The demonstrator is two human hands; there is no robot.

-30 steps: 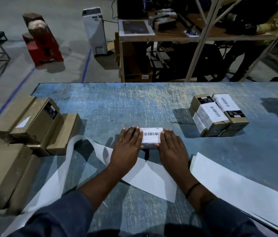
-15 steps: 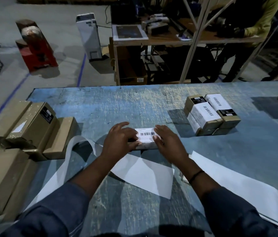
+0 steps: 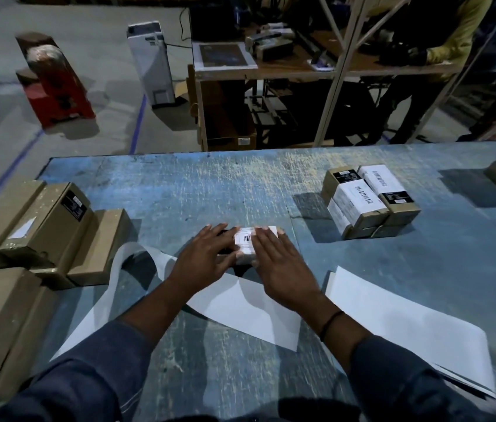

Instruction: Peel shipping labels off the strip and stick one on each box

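cardboard box (image 3: 244, 259), label (image 3: 245, 239) pressed down

brown boxes (image 3: 45, 226) wait well left of the left hand (image 3: 201, 260); the white strip (image 3: 137, 254) curls just left of that wrist. left hand lies released, fingers spread on the box's left end, likely steadying it. the box lies flat between both hands, long axis left to right, label up. right hand (image 3: 280, 266), flat and unclenched, presses the label, probably sealing it. labelled boxes (image 3: 368, 202) stack further right.
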